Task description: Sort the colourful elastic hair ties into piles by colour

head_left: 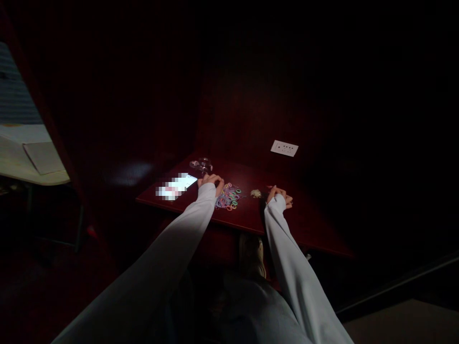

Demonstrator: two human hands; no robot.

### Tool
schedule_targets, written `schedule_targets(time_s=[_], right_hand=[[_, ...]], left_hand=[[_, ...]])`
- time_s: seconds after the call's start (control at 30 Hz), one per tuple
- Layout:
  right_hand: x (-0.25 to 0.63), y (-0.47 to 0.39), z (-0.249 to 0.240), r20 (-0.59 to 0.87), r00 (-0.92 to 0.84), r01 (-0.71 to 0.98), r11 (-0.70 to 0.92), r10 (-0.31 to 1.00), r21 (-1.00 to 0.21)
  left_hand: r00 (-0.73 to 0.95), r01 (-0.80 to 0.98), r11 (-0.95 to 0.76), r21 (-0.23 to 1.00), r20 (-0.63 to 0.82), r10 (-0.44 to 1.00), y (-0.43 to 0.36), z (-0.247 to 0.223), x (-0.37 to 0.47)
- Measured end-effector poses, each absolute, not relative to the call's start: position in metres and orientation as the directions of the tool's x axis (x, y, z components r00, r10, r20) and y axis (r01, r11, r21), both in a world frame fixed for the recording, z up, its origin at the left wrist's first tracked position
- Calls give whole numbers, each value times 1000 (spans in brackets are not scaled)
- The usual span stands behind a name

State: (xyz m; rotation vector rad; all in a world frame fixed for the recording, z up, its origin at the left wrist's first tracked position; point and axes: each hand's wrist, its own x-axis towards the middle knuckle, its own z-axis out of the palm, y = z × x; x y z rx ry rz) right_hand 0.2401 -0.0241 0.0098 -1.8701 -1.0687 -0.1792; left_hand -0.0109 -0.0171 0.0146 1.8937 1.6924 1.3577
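Note:
On the dark red tabletop lies a pile of small coloured rings, which look like hair ties (228, 198). My left hand (211, 180) is at the left edge of this pile, its fingers curled in towards the thumb; whatever it may hold is too small to make out. A small heap of cream-coloured bits (256, 193) lies to the right of the rings. Just right of that heap, my right hand (279, 195) is low over the table with its fingers bent together. Its fingertips are partly hidden, and I cannot see what is in them.
A lit phone (175, 186) lies left of my left hand. Behind it stands a clear plastic container or bag (203, 165). A white socket plate (284, 148) is on the dark back wall. Far left, a white box (36, 148) rests on a light table (32, 176).

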Motion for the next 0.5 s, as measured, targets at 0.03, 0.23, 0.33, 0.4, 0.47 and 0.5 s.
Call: schedule_targets(time_s=[0.03, 0.23, 0.33, 0.4, 0.47, 0.5], right_hand=[[236, -25, 11, 538, 571, 762, -158, 619, -627], [201, -38, 14, 549, -8, 890, 256, 836, -377], [185, -45, 13, 504, -232, 833, 438, 832, -339], [177, -47, 13, 486, -301, 813, 487, 821, -319], [173, -47, 13, 461, -343, 808, 508, 818, -300], [171, -47, 13, 451, -362, 805, 517, 816, -291]], left_hand=[[-170, 642, -255, 723, 458, 872, -18, 16, -13], [-305, 611, -161, 775, 418, 856, -14, 14, -17], [-265, 576, -202, 792, 415, 871, -8, 12, -18], [-239, 541, -227, 810, 407, 881, -5, 10, -18], [-191, 506, -280, 816, 422, 886, -2, 9, -17], [-155, 487, -316, 814, 436, 886, -1, 8, -16]])
